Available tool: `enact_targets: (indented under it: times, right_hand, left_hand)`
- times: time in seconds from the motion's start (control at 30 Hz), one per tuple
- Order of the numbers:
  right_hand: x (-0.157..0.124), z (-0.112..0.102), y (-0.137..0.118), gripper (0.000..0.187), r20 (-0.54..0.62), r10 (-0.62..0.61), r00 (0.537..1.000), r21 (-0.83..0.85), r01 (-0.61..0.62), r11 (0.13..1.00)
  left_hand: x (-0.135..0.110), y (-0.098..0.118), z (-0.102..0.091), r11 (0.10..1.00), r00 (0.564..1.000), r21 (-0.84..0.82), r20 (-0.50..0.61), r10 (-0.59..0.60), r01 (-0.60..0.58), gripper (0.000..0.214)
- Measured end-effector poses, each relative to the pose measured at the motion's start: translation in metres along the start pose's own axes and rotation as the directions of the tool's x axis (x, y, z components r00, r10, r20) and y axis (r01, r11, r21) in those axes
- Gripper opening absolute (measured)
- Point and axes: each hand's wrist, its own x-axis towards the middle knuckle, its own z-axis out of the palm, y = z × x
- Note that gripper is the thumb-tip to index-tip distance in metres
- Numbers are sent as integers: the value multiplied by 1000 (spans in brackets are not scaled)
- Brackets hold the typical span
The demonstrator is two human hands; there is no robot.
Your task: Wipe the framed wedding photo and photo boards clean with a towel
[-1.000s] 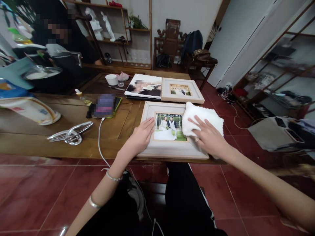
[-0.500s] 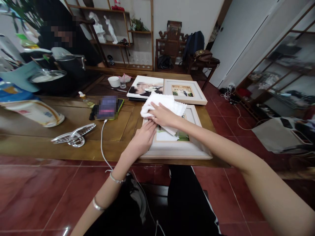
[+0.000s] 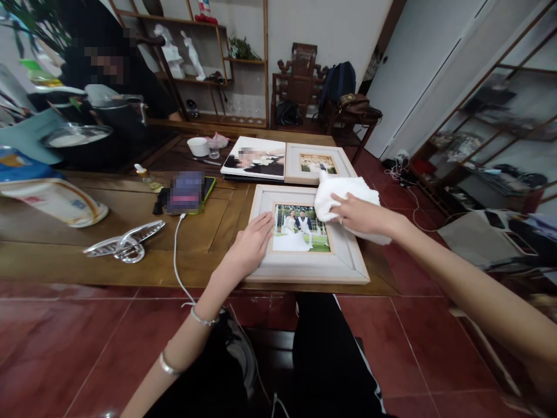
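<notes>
A white picture frame [image 3: 300,269] with a photo [image 3: 302,227] of two people lies flat near the table's front edge. My left hand [image 3: 252,241] rests on its left side, fingers stretched out flat. In my right hand [image 3: 354,212] is a white cloth [image 3: 342,188], bunched under the fingers on the frame's upper right part; it covers that corner, and some of it hangs past the right edge. Just behind lie a second framed picture [image 3: 343,162] and a white-edged photo panel [image 3: 256,155], side by side.
To the left on the wooden table [image 3: 174,267] are a clear hair clip [image 3: 124,241], a phone [image 3: 185,191] on a white cable [image 3: 175,249], a small dropper bottle [image 3: 147,177] and a wipes-like packet [image 3: 52,197]. A white cup [image 3: 198,146] stands farther back. A person in dark clothing [image 3: 104,58] is across the table.
My right hand has moved the cloth rightward from the frame's top middle to its upper right, uncovering the photo. My left hand stays on the left side, its fingers now clear of the cloth.
</notes>
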Motion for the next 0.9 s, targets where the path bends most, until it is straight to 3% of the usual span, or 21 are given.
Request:
enact_targets:
  times: [0.2, 0.3, 0.4, 0.57, 0.7, 0.8, 0.9]
  right_hand:
    - [-78, 14, -59, 32, -48, -83, 995, 89, 87, 992]
    - [-102, 14, -77, 30, 40, -81, 996, 155, 74, 985]
    - [-89, 16, -75, 30, 23, -28, 999, 194, 23, 981]
    - [-8, 23, -39, 41, -162, -57, 985, 84, 71, 994]
    - [42, 22, -22, 58, -206, 53, 977, 26, -49, 998]
    - [38, 25, -35, 65, -186, 36, 982, 39, -29, 999]
    - [-2, 26, -63, 65, -102, -58, 993, 74, 66, 995]
  left_hand:
    - [0, 1, -1, 1000, 1000, -10, -3, -8, 8, 44]
    - [-1, 1, -1, 1000, 1000, -15, -12, 4, -4, 44]
    - [-1, 0, 0, 1000, 1000, -8, -10, 23, -23, 44]
    - [1, -1, -1, 1000, 999, 11, 18, 27, -27, 44]
    - [1, -2, -2, 1000, 999, 0, 21, 25, -25, 44]
    - [1, -3, -1, 1000, 1000, -10, 7, 21, -20, 44]
    - [0, -3, 0, 1000, 1000, -14, -13, 23, -23, 42]
